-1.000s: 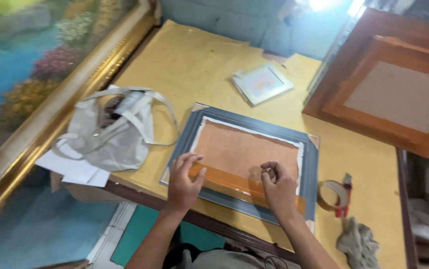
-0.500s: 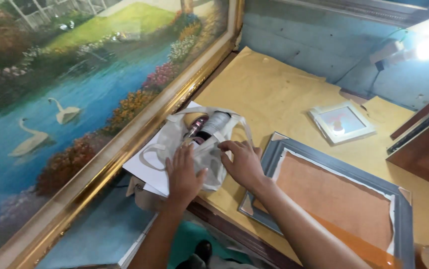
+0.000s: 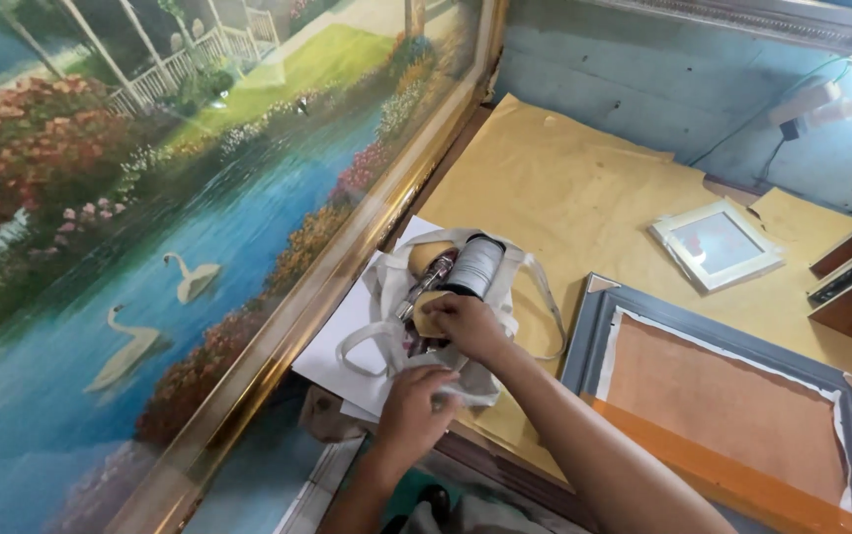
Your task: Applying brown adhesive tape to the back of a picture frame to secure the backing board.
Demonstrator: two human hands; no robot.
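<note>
Taking the grey picture frame (image 3: pixel 723 396) lying face down on the bench (image 3: pixel 564 198) as the landmark, the scene runs from left to right like this.

Far to the left of the frame, a large painting of a pond with swans (image 3: pixel 149 247) leans in its gilt frame along the bench edge. Between that painting and the grey frame sits a pale cloth bag (image 3: pixel 386 297), resting on white paper sheets (image 3: pixel 347 346). The bag is open at the top. Inside it a dark cylinder with a light label (image 3: pixel 475 265) can be seen, along with a tan roll (image 3: pixel 429 257) and some metal tools (image 3: pixel 424 287) that are too cluttered to name.

The left hand (image 3: pixel 416 405) is closed on a fold of the bag's cloth at its near edge, holding it down. The right hand (image 3: pixel 470 324), just left of the frame, has its fingers curled round a small tan object (image 3: pixel 429 314) at the bag's mouth; what it is cannot be told.

As a judgement, the work on the frame looks partly done: an orange-brown strip of tape (image 3: pixel 732 475) runs along its near side over the brown backing board (image 3: pixel 732 405), while the other sides show a bare white border. The digging in the bag is under way, nothing lifted clear yet.

Beyond the frame, farther back, lies a small white frame (image 3: pixel 715 244).
</note>
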